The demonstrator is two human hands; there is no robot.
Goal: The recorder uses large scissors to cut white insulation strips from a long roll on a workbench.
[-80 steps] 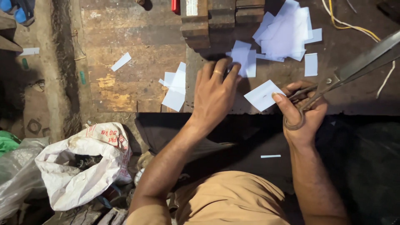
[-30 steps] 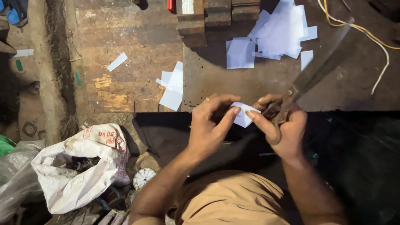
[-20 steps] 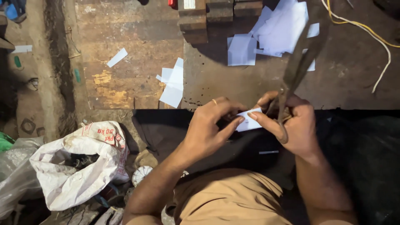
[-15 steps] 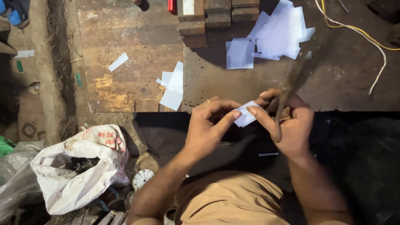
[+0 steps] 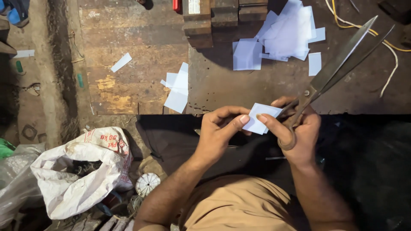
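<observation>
Both hands, left (image 5: 218, 130) and right (image 5: 299, 128), pinched a thin, limp white paper square (image 5: 260, 119) by its edges; right also gripped large steel scissors (image 5: 338, 70), likely heavy

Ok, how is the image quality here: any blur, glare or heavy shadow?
Head view: sharp on both hands, the paper piece and the scissors; no motion blur. The white paper pile is bright, slightly washed out. The lower right is in deep shadow, detail lost there.

small white paper square (image 5: 262, 118) pinched flat; long metal scissors (image 5: 338, 70) nearly closed.
</observation>
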